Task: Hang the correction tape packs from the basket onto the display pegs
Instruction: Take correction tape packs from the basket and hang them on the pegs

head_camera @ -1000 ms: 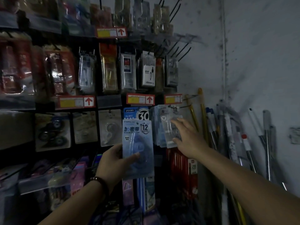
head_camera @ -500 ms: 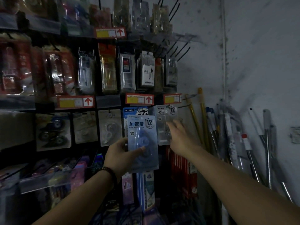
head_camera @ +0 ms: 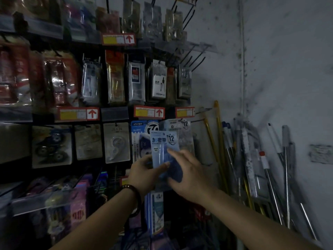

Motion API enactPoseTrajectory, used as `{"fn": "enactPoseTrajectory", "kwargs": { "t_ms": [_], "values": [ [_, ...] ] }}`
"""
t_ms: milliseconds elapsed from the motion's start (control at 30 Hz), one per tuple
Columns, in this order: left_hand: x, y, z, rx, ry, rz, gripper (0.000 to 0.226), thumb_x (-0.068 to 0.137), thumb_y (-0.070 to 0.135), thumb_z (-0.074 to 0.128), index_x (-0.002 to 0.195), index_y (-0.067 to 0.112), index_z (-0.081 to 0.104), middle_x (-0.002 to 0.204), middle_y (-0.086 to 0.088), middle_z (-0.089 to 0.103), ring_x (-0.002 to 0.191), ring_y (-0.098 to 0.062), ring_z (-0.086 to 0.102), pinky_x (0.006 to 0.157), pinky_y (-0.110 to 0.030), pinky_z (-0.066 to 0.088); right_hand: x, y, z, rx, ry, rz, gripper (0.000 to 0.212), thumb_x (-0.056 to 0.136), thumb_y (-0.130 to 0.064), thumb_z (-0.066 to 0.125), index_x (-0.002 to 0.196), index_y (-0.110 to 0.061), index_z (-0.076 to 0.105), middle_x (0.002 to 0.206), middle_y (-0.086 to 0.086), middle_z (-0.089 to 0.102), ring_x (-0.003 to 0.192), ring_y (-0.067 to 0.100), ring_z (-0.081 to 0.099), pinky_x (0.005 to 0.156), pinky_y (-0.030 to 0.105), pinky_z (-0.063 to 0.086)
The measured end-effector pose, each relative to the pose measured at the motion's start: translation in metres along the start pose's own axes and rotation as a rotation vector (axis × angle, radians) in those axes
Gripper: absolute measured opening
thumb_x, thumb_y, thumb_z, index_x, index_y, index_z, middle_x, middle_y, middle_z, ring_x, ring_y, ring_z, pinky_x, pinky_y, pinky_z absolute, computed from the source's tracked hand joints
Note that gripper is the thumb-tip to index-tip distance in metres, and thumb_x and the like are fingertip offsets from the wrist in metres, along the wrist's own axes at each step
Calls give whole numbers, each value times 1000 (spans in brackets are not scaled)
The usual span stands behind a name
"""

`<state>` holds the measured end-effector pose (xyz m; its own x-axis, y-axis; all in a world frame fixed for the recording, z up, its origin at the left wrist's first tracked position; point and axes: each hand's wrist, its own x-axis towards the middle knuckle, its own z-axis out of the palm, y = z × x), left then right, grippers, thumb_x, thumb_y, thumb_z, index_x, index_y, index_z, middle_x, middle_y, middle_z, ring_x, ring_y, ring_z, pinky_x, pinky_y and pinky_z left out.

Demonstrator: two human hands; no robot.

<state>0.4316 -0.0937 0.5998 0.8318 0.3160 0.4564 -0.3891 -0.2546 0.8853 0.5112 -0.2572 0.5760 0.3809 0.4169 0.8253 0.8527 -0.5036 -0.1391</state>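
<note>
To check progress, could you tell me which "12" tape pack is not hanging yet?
The blue pack in front, held by the left hand; the clear pack behind it hangs on the display.

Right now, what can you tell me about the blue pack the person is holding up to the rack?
The blue pack is a flat light-blue card with white lettering, a shield badge reading 12, and a clear bubble over a dark blue dispenser. It stands upright in front of similar hanging packs and is not yet hung. The left hand grips its lower left, thumb across the front. The right hand lies on its lower right; its grip is unclear.
</note>
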Motion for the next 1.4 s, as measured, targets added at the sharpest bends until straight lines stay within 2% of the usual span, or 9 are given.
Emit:
{"fn": "enactPoseTrajectory", "kwargs": {
  "t_ms": [100, 200, 267, 400, 567, 933, 1133, 1267, 1400],
  "values": [
    [0, 1, 5, 109, -30, 15, 27, 95, 24, 77, 120, 21, 67, 108, -2, 79, 94, -23, 78, 85, -48, 65, 3, 12, 0, 16, 56, 91, 83, 86, -53, 67, 159, -34, 34, 141, -13, 39, 127, 13, 53, 97, 40, 57],
    [-4, -1, 3, 431, -20, 92, 41, 94, 34, 77, 126, 32, 52, 108, 8, 74, 88, -14, 75, 69, -29, 60, 11, 28, -2, 12, 111, 198, 80, 92, -37, 74, 160, -34, 32, 143, -13, 37, 127, 11, 50, 99, 32, 54],
    [-7, -3, -1, 552, -32, 145, 41, 94, 37, 76, 127, 30, 54, 110, 10, 71, 90, -10, 71, 69, -21, 53, 16, 33, -4, -8, 108, 239, 79, 96, -31, 72, 162, -31, 29, 149, -9, 35, 127, 10, 48, 97, 25, 48],
    [-9, -2, -10, 703, -71, 181, 36, 97, 39, 71, 128, 25, 59, 113, 9, 68, 100, -11, 65, 87, -30, 56, 28, 38, -8, -58, 122, 239, 76, 99, -28, 67, 163, -29, 26, 155, -6, 31, 129, 17, 50, 97, 35, 54],
    [-10, -1, -17, 851, -126, 202, 33, 100, 34, 67, 130, 28, 54, 120, 8, 65, 108, -14, 64, 97, -36, 56, 43, 42, -16, -103, 137, 245, 78, 101, -27, 65, 165, -28, 21, 156, -4, 32, 131, 17, 47, 98, 32, 51],
    [-9, -6, -23, 928, -132, 279, 18, 94, 39, 69, 111, 33, 68, 110, 15, 69, 101, -7, 65, 91, -32, 58, 45, 51, -27, -172, 41, 199, 76, 102, -38, 60, 166, -29, 22, 154, -6, 30, 129, 16, 44, 97, 33, 50],
    [-12, -9, -26, 1030, -164, 327, 21, 97, 44, 65, 115, 34, 67, 119, 13, 67, 110, -12, 64, 94, -35, 57, 56, 47, -22, -232, -35, 234, 75, 100, -39, 60, 163, -31, 21, 147, -1, 34, 120, 18, 49, 90, 39, 55],
    [-19, -12, -30, 1014, -190, 329, 19, 99, 41, 64, 115, 32, 67, 120, 11, 64, 109, -12, 63, 95, -35, 58, 65, 46, -6, -300, -38, 264, 75, 95, -31, 66, 157, -28, 24, 144, 6, 41, 127, 28, 48, 95, 44, 54],
    [-26, -18, -43, 1041, -182, 322, 13, 98, 41, 64, 108, 33, 68, 116, 13, 66, 106, -11, 64, 91, -36, 59, 73, 51, 12, -294, -82, 323, 71, 87, -14, 75, 138, -30, 28, 134, 12, 43, 105, 31, 58, 80, 49, 60]
  ]
}}
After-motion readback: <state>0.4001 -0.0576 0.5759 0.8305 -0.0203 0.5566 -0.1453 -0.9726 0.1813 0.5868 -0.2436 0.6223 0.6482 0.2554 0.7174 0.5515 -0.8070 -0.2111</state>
